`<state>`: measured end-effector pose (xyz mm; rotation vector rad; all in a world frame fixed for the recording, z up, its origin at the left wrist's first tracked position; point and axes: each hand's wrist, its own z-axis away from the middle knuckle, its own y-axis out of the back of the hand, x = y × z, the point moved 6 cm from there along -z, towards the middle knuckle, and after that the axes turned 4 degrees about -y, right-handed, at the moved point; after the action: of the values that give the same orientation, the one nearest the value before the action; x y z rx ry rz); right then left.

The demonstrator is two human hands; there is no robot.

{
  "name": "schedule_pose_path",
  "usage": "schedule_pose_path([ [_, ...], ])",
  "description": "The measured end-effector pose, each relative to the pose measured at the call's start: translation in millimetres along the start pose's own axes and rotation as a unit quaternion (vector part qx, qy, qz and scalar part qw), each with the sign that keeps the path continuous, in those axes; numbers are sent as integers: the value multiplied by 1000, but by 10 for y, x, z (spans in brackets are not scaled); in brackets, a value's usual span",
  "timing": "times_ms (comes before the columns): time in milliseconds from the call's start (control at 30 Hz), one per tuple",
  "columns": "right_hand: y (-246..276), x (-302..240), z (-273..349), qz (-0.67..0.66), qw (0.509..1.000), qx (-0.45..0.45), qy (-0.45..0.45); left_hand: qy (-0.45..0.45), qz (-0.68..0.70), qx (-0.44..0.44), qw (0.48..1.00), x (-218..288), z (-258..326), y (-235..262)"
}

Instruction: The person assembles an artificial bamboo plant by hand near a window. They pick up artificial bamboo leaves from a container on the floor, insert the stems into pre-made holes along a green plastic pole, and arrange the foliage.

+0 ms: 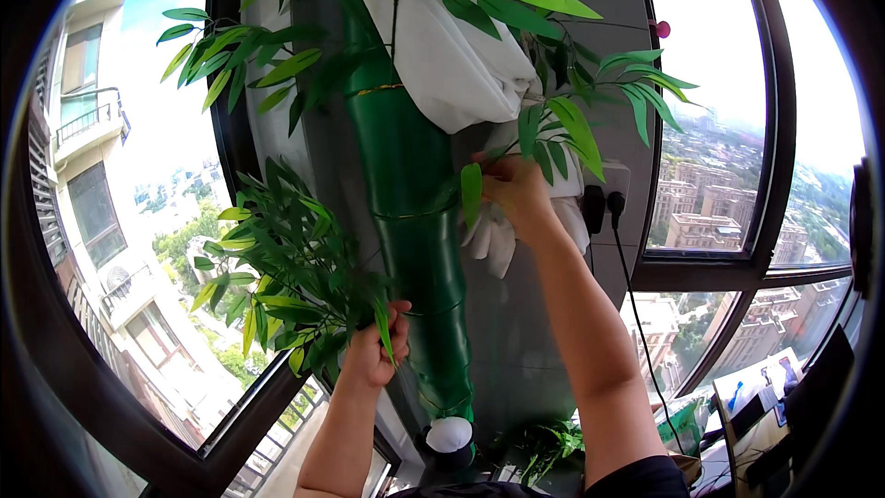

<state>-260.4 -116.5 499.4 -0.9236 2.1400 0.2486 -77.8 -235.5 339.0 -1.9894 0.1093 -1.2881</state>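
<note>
Well forward, the right hand (518,189) pinches a long leaf (471,195) between its fingers, right of the green bamboo pole (417,254); nearer and left, the left hand (374,350) curls beside a leafy bunch (300,263), its grip obscured, so I cannot tell whether it grasps anything.

The top edge cut off the white cloth (461,55), which hid part of the green bamboo pole (415,171). A leaf (383,327) partly covered the left hand (371,356).

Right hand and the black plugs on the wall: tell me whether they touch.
Apart. The head view shows it plainly: white cloth is visible between the right hand and the nearer of the black plugs.
</note>
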Motion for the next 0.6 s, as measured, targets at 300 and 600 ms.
schedule_pose_path([
  [300,-32,21,-37,101,993,52,18,19,9,-13,1000,-91,23,197],
  [600,-3,134,225,4,998,64,21,43,-1,-37,998,-166,59,27],
])
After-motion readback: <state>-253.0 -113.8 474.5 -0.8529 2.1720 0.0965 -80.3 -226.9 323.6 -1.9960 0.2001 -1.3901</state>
